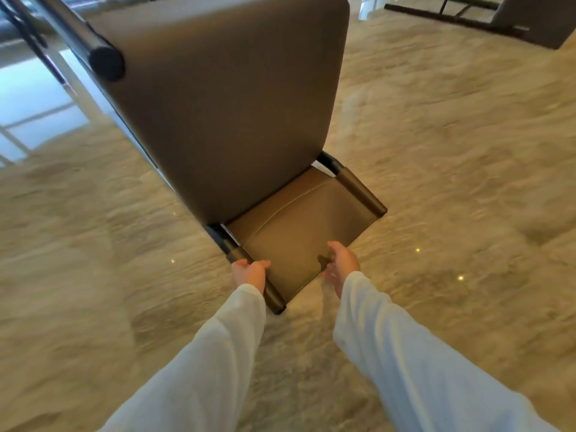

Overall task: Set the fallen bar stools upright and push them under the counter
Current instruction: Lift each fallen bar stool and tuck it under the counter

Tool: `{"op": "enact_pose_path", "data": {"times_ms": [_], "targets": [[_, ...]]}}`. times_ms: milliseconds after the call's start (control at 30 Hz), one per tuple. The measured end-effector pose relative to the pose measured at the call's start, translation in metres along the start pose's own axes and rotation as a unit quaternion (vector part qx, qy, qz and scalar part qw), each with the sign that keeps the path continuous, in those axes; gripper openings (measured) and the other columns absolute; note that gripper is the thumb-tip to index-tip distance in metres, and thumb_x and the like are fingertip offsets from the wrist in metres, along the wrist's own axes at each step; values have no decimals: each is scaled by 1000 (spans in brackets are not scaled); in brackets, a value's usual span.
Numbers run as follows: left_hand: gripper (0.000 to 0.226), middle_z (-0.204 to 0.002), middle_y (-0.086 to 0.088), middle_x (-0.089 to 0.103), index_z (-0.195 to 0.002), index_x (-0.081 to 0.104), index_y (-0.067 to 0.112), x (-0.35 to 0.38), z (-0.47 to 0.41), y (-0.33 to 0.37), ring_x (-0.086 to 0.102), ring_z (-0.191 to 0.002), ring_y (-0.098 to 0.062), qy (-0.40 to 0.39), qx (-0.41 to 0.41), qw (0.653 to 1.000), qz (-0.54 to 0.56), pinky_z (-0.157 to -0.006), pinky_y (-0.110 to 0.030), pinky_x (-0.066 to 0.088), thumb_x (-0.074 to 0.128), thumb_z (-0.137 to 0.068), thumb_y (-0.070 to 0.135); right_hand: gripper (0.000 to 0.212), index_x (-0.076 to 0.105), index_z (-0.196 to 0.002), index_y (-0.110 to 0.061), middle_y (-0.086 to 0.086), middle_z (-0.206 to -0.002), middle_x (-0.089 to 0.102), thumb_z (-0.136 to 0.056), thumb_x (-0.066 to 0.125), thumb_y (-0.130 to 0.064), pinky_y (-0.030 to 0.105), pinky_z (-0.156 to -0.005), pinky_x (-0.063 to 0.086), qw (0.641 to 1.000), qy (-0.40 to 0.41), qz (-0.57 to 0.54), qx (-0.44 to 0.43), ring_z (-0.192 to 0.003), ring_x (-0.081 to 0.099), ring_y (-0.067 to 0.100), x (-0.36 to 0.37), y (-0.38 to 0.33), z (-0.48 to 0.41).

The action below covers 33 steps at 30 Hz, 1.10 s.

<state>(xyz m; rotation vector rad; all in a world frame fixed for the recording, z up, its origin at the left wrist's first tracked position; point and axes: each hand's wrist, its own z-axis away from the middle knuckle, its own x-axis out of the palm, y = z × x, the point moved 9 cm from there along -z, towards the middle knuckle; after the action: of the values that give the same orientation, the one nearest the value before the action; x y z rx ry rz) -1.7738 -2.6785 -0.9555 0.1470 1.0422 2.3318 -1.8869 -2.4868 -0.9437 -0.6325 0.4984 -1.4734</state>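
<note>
A brown leather bar stool (224, 113) lies tipped over on the marble floor. The underside of its seat faces me, and its backrest (296, 232) rests on the floor close to me. Its dark metal legs (103, 62) point up to the upper left. My left hand (251, 272) grips the left post of the backrest. My right hand (341, 263) hovers at the backrest's right edge with fingers spread, touching or just off the leather. A second fallen stool (526, 23) lies at the top right.
Glossy beige marble floor (452, 182) stretches all around. Bright window reflections (34, 98) fall on the floor at the left. The second stool's dark frame bar (452, 18) lies across the top right corner. No counter shows in view.
</note>
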Motion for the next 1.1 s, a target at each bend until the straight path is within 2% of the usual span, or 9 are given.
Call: {"op": "enact_pose_path", "data": {"times_ms": [167,267,367,433,567,633,700,967,1100], "targets": [[63,-128,-18,47,-128,40,8,-14,-4,-18,51,-110,-37,61,-57,996,-30,-94,-47,45,69,-72,11,37,50,-125,-9,11,-125,58,-91,53,-23,36,-91,44,996,7,-85,31,-112,55,26,3,17,-9],[58,-120,-18,54,-127,43,4,-9,-12,-30,54,-108,-39,31,-85,996,-4,-96,-50,46,67,-74,7,42,48,-128,-14,10,-124,57,-88,55,-25,40,-101,43,992,7,-117,43,-112,54,26,7,24,-14],[41,-111,-17,60,-114,46,6,-6,-18,-42,58,-103,-37,3,-108,994,22,-96,-50,47,65,-77,4,42,48,-126,-15,7,-122,54,-87,55,-28,39,-102,41,989,30,-134,46,-113,51,24,6,25,-21],[33,-115,-19,60,-106,46,10,-3,-21,-45,58,-106,-37,-3,-102,995,10,-98,-49,46,65,-80,4,32,50,-116,-15,6,-113,53,-87,56,-29,34,-93,44,988,52,-141,47,-105,51,23,4,24,-22],[47,-118,-17,58,-121,48,4,1,-25,-46,56,-110,-37,-11,-99,995,-20,-101,-49,43,69,-80,6,18,52,-99,-14,6,-93,51,-85,57,-24,30,-74,46,988,83,-120,60,-86,50,21,-2,19,-24],[48,-120,-17,58,-123,48,4,0,-28,-46,54,-112,-37,-20,-102,994,-38,-102,-49,41,69,-81,8,6,54,-88,-14,5,-81,51,-86,53,-19,26,-57,38,990,72,-102,69,-69,45,17,-1,18,-25],[47,-120,-16,58,-125,48,3,-1,-30,-46,54,-113,-38,-24,-109,993,-39,-103,-49,41,68,-82,8,7,53,-79,-15,3,-74,49,-86,52,-16,23,-50,30,990,66,-97,75,-59,37,14,0,17,-27],[50,-125,-17,56,-134,41,6,2,-16,-46,53,-115,-35,-35,-148,987,52,-99,-44,40,56,-87,0,3,48,-82,-12,5,-76,46,-84,49,-13,25,-53,34,990,72,-84,89,-65,41,17,3,11,-18],[51,-109,-15,57,-133,42,6,-6,-6,-40,55,-109,-36,-26,-155,986,61,-95,-47,42,55,-85,-1,2,48,-81,-13,5,-77,42,-82,46,-11,26,-53,35,990,72,-80,90,-66,41,18,8,7,-3]]}}
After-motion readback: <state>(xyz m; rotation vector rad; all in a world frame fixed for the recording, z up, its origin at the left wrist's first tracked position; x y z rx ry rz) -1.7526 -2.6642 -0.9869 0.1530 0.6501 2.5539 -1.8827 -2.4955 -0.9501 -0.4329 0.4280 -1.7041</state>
